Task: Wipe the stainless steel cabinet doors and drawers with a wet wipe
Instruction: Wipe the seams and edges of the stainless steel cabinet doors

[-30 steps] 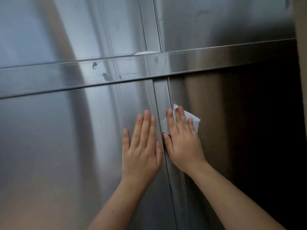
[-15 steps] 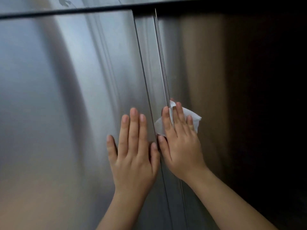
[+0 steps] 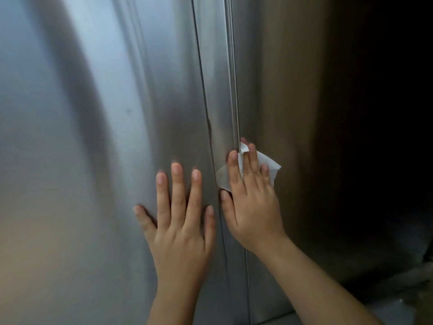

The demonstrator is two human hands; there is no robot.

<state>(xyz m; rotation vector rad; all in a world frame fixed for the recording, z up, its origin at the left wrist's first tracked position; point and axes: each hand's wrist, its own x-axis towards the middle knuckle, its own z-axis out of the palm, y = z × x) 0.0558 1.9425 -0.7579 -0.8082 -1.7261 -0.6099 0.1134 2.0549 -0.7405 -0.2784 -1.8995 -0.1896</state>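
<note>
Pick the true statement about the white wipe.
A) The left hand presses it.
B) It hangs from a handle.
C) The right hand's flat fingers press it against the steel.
C: the right hand lies flat over the wipe on the cabinet door, while the left hand rests bare on the steel.

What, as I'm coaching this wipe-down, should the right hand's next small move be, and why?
Probably slide the wipe straight down along the seam. The right hand presses it flat there with straight fingers, the left hand lies flat on the left door, and bare steel runs on below the wipe.
</note>
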